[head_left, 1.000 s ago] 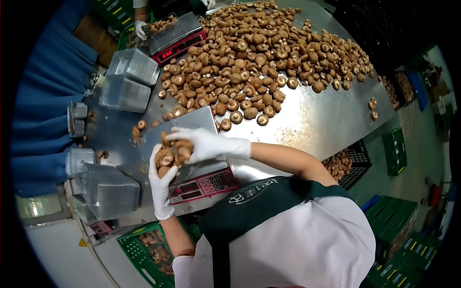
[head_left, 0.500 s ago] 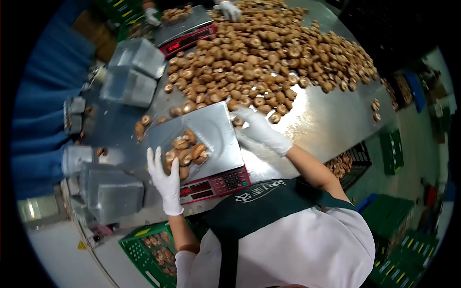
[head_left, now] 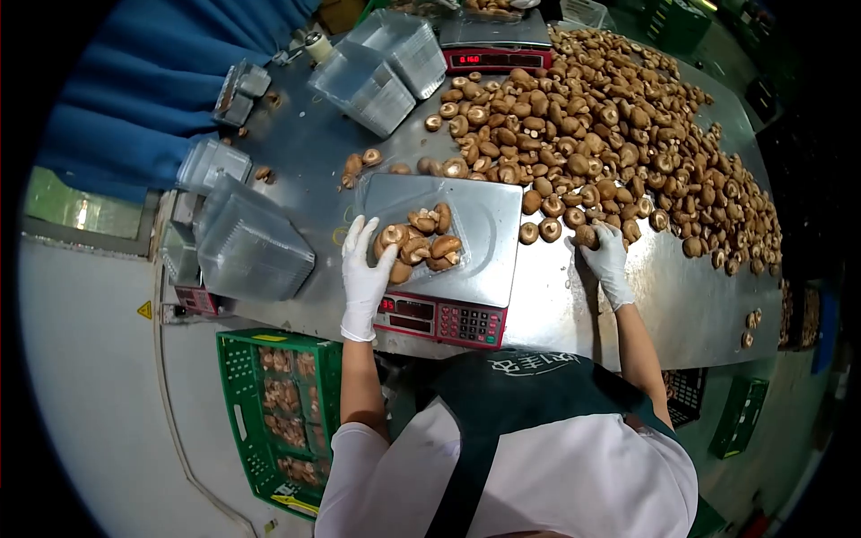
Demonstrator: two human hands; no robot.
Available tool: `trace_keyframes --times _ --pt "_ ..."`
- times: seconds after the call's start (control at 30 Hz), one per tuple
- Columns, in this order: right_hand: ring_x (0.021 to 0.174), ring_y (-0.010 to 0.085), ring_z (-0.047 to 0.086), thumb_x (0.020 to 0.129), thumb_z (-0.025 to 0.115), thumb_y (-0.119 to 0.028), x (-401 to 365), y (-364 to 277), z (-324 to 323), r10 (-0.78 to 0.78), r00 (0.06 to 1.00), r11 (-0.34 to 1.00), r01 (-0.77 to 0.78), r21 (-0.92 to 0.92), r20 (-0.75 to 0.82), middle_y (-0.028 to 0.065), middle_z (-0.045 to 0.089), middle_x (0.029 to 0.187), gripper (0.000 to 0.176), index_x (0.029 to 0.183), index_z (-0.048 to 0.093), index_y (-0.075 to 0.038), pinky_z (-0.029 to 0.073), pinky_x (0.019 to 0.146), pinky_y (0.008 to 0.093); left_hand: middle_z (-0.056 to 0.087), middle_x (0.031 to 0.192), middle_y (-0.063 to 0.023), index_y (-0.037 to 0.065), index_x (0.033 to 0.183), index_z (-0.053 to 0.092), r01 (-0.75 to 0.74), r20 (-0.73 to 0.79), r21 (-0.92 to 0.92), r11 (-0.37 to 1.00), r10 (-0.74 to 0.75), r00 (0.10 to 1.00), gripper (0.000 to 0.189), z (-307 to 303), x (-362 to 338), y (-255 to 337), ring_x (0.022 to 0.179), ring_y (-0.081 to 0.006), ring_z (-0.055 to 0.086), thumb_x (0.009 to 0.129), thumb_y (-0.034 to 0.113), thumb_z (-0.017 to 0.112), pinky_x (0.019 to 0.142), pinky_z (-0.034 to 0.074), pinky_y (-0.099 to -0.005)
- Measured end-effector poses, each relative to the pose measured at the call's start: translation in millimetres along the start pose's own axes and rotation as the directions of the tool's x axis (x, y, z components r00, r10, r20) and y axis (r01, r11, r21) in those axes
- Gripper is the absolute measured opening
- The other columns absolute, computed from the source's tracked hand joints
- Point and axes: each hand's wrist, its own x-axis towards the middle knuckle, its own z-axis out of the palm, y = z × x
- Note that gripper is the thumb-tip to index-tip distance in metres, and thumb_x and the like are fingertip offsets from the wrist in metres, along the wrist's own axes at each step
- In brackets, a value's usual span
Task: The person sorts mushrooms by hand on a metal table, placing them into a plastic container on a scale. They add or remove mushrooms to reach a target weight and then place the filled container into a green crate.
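Several brown shiitake mushrooms [head_left: 418, 240] sit in a clear plastic tray [head_left: 459, 257] on the steel pan of a red digital scale [head_left: 439, 320]. My gloved left hand [head_left: 364, 276] is at the tray's left side, thumb and fingers spread around the nearest mushrooms. Whether it touches the tray is hard to see. At the near edge of a large mushroom heap [head_left: 619, 134], my gloved right hand [head_left: 608, 265] has its fingertips closed on a single mushroom [head_left: 586, 237].
Stacked clear trays stand at the left [head_left: 256, 247] and behind the scale [head_left: 372, 85]. Across the table another scale [head_left: 498, 59] reads 0.160, with a co-worker's gloved hand beside it. A green crate [head_left: 235, 394] with packed mushroom trays is below left.
My view has swung, shifting the scene. My right hand has moved from beside the scale pan to a mushroom at the heap's edge. My left hand stays beside the tray.
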Motion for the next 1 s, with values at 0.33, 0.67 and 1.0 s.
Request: trace_keyframes --times 0.33,0.67,1.0 --pt "0.093 0.0159 0.063 0.069 0.076 -0.015 37 -102 -44 -0.075 0.968 0.629 -0.141 0.765 0.24 0.0085 0.065 0.106 0.053 0.118 0.06 -0.005 0.051 0.085 0.0281 0.046 0.134 -0.0131 0.015 0.134 0.046 -0.145 0.088 0.24 0.96 0.128 0.988 0.077 25 -23 22 0.129 -0.0453 0.028 0.064 0.027 0.078 0.105 0.03 -0.0511" --pt "0.113 0.0326 0.055 0.068 0.073 -0.02 39 -213 -44 -0.705 0.653 0.653 0.444 0.614 0.277 0.0182 0.058 0.12 0.057 0.121 0.056 -0.008 0.043 0.099 0.0371 0.039 0.138 -0.0193 0.005 0.135 0.041 -0.185 0.066 0.007 0.983 0.184 0.981 0.085 28 -30 33 0.128 -0.0411 0.034 0.065 0.029 0.081 0.105 0.031 -0.0465" --pt "0.104 0.0175 0.058 0.08 0.071 -0.018 34 -164 -88 -0.206 0.919 0.417 -0.228 0.88 0.336 0.0097 0.058 0.117 0.062 0.134 0.044 -0.003 0.046 0.091 0.0286 0.056 0.125 -0.0148 0.004 0.118 0.059 -0.059 -0.14 -0.185 0.981 0.033 0.99 0.045 -25 0 17 0.116 -0.0281 0.053 0.077 0.014 0.072 0.098 0.041 -0.0354"
